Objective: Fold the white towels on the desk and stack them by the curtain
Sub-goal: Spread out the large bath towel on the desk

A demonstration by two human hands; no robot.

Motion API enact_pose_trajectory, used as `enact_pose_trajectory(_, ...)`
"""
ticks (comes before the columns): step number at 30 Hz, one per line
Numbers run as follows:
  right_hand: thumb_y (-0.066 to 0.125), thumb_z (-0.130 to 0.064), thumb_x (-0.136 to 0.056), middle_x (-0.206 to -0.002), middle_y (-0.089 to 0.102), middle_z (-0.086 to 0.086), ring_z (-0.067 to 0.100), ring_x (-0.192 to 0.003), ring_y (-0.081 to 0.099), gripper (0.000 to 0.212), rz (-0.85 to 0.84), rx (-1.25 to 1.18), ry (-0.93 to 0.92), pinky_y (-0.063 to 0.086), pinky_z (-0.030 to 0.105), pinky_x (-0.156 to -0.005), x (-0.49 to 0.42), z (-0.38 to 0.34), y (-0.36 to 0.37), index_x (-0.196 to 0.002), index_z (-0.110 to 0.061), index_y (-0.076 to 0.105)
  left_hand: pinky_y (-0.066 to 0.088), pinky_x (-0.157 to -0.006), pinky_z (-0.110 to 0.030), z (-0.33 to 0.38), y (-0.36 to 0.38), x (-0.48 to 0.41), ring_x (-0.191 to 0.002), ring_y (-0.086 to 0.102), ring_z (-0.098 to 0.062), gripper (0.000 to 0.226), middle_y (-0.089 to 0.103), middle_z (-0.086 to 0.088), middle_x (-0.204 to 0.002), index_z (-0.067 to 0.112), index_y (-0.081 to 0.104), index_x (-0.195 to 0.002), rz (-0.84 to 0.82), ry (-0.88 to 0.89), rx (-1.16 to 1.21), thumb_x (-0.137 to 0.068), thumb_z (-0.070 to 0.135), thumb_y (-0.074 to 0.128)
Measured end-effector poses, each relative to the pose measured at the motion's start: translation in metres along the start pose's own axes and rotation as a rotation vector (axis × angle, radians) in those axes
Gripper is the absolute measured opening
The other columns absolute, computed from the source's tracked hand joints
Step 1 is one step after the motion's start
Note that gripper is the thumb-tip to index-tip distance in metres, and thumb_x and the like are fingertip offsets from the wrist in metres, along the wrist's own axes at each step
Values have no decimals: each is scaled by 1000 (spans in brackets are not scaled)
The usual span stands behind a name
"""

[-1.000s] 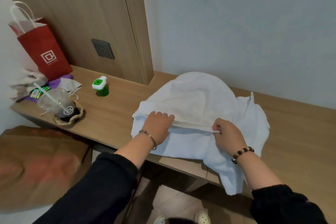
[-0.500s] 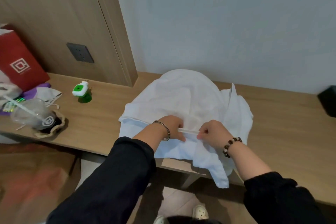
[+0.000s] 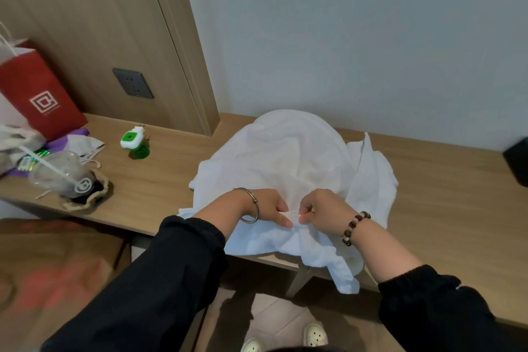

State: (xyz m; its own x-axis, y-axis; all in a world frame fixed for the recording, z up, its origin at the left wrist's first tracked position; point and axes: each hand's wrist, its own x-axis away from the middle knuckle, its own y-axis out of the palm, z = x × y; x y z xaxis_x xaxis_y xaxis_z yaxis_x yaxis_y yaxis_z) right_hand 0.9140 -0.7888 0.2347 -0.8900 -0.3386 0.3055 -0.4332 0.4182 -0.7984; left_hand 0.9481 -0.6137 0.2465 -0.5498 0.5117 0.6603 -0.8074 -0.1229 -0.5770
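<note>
Both hands have slid together along the hem, so the left hand (image 3: 268,207) and right hand (image 3: 321,206) now pinch it almost touching, at the tabletop's (image 3: 445,208) near edge, with the white towel (image 3: 288,157) heaped beyond them.

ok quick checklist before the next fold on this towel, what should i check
1. Both hands pinch the hem: left hand and right hand hold it, close together. Ok.
2. Towel flat: wrinkled and bunched. Not ok.
3. Towel fully on the desk: a corner hangs over the front edge. Not ok.
4. Drink cup and green bottle apart from the cloth: ok.
5. Stacking spot by the curtain: not in view. Cannot tell.
</note>
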Motion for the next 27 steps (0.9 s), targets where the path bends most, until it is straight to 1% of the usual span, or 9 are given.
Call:
enact_pose_trajectory(6, 60, -27, -85, -74, 58, 8, 13, -63, 44, 27, -15, 67, -52, 35, 25, -60, 13, 3, 10, -65, -9, 55, 30, -52, -26, -5, 2, 3, -53, 39, -13, 37, 42, 3, -55, 19, 50, -55, 225, -7, -89, -87, 28, 63)
enact_pose_trajectory(8, 57, -28, -82, -75, 55, 9, 15, -66, 42, 31, 19, 148, -36, 31, 24, -59, 20, 9, 17, -59, -12, 44, 36, -58, -29, -7, 2, 3, -61, 45, -17, 32, 47, 2, -59, 16, 54, -61, 323, -11, -144, -87, 31, 63)
enact_pose_trajectory(13, 53, -30, -79, -83, 37, -7, 15, -82, 33, 29, 119, 239, 48, 26, 28, -73, 33, 14, 29, -57, -25, 35, 39, -64, -27, -10, 1, 7, -80, 55, -21, 27, 61, 0, -78, 15, 67, -84, 537, -9, -269, -85, 41, 61)
enact_pose_trajectory(16, 51, -27, -80, -107, 41, -1, 18, -92, 34, 3, 70, 298, 92, 28, 31, -78, 37, 10, 36, -81, -26, 53, 38, -64, -28, -9, -6, 11, -87, 59, -25, 27, 66, -3, -88, 19, 68, -90, 685, -9, -337, -89, 44, 56)
enact_pose_trajectory(18, 48, -25, -84, -123, 40, 2, 20, -105, 37, 28, 78, 308, 147, 32, 31, -87, 41, 10, 42, -112, -24, 55, 39, -65, -30, -7, -15, 14, -89, 60, -26, 30, 68, -4, -91, 19, 68, -92, 804, -31, -322, -91, 45, 54)
enact_pose_trajectory(20, 47, -22, -87, -128, 40, 3, 21, -110, 39, 33, 247, 220, 188, 33, 30, -92, 45, 10, 40, -119, -21, 55, 39, -63, -31, -1, -23, 15, -87, 61, -27, 31, 68, -4, -88, 17, 67, -89, 911, -55, -293, -92, 44, 52)
enact_pose_trajectory(22, 50, -17, -87, -122, 44, 4, 22, -109, 41, 26, 384, 7, 231, 35, 31, -94, 47, 9, 31, -112, -13, 58, 35, -59, -29, 6, -29, 17, -84, 61, -27, 31, 67, -4, -84, 17, 65, -85, 1017, -71, -282, -93, 43, 51)
enact_pose_trajectory(24, 54, -13, -84, -104, 48, 1, 22, -102, 41, 6, 398, -169, 197, 33, 30, -87, 48, 9, 19, -88, -10, 58, 31, -57, -29, 11, -35, 19, -81, 61, -28, 31, 67, -5, -81, 15, 66, -85, 1108, -85, -261, -94, 40, 51)
enact_pose_trajectory(27, 59, -11, -81, -74, 39, -4, 18, -87, 37, 35, 348, -176, 21, 24, 26, -75, 50, 11, -3, -55, -15, 37, 28, -56, -29, 11, -44, 24, -78, 59, -30, 32, 66, -8, -78, 11, 64, -81, 1177, -119, -218, -93, 38, 52)
